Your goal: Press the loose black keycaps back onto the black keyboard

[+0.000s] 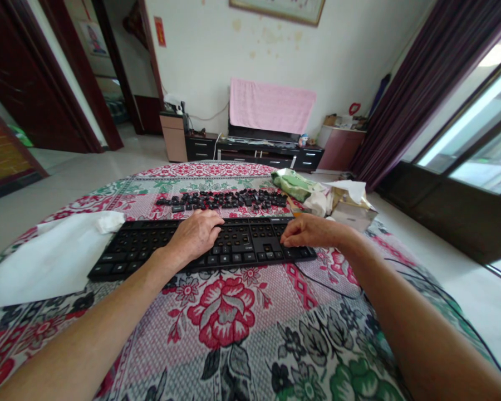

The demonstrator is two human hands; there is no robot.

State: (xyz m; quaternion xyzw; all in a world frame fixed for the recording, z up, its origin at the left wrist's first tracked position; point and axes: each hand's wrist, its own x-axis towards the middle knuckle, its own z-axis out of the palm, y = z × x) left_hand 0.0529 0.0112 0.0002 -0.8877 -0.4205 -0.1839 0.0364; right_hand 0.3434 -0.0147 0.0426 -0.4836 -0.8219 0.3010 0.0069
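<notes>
A black keyboard (142, 248) lies across a table covered by a floral cloth (225, 334); many of its keycaps are off. Several loose black keycaps (223, 199) lie in rows on the cloth just behind it. My left hand (194, 236) rests palm down on the middle of the keyboard, fingers curled against it. My right hand (307, 231) sits at the keyboard's right end, its fingertips pinched together on the key area; what they hold is too small to make out.
A white sheet of paper with a crumpled tissue (50, 256) lies left of the keyboard. A green packet (294, 184) and an opened tissue box (350, 209) sit behind my right hand. A thin black cable (329, 287) trails off to the right.
</notes>
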